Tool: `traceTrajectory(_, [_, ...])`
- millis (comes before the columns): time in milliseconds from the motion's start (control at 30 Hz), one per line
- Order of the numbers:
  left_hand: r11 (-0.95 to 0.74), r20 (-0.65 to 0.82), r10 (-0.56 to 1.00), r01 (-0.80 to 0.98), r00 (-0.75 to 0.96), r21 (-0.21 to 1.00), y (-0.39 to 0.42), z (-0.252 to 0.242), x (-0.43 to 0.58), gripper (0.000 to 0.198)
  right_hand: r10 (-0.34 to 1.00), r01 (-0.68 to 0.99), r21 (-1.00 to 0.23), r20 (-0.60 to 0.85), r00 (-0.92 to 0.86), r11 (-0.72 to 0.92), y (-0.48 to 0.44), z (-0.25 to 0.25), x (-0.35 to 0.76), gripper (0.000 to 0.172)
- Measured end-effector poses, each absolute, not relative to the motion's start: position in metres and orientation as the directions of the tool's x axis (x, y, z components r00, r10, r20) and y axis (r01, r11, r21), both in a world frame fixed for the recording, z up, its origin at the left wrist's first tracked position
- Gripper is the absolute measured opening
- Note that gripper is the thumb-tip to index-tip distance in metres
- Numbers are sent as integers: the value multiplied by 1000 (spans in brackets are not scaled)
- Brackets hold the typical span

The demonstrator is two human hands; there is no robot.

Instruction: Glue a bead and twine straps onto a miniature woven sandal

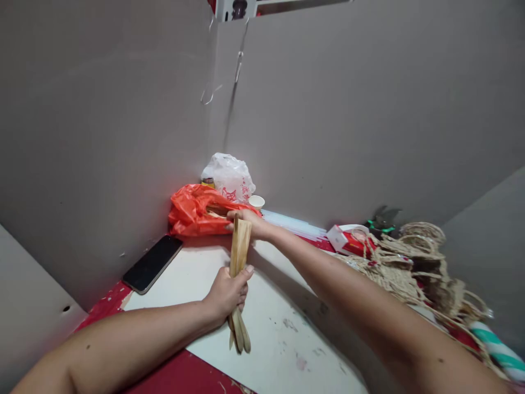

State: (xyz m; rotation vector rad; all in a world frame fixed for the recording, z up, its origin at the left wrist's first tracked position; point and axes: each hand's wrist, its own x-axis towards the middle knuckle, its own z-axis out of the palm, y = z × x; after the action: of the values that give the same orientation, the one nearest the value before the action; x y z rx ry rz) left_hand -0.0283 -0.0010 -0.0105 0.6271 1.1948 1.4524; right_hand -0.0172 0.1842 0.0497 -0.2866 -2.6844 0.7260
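My left hand is closed around a bundle of dried leaf strips, tan and flat, held nearly upright over a white board. The strips' lower ends fan out below my fist. Behind the bundle's top, my right hand reaches to the mouth of a red plastic bag. More dried leaf strips show inside that bag. The bundle covers most of my right fingers, so their grip cannot be made out.
A black phone lies left of the board. Behind the bag are a white plastic bag, a paper cup and translucent sticks. Coiled braided cord, a red-and-white box and a green-striped roll are at right. Grey panels surround the table.
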Motion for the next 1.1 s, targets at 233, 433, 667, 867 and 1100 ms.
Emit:
traceTrajectory(233, [121, -239, 936, -399, -260, 909, -1, -11, -27, 62, 565, 424, -409, 332, -756, 808, 229, 52, -31, 20])
traceTrajectory(433, [119, -231, 939, -393, -253, 912, 1, -16, -29, 60, 645, 588, -270, 245, -724, 763, 220, 33, -54, 29])
traceTrajectory(667, [118, -222, 944, -378, -245, 918, 0, -15, -29, 62, 721, 688, -217, 219, -658, 693, 219, 37, -74, 28])
traceTrajectory(867, [106, -221, 940, -393, -261, 913, 0, -16, -29, 61, 632, 607, -176, 219, -743, 775, 207, 33, -62, 32])
traceTrajectory(1100, [105, -219, 937, -380, -271, 919, 0, -13, -28, 60, 354, 392, -7, 444, -823, 920, 179, 22, -18, 67])
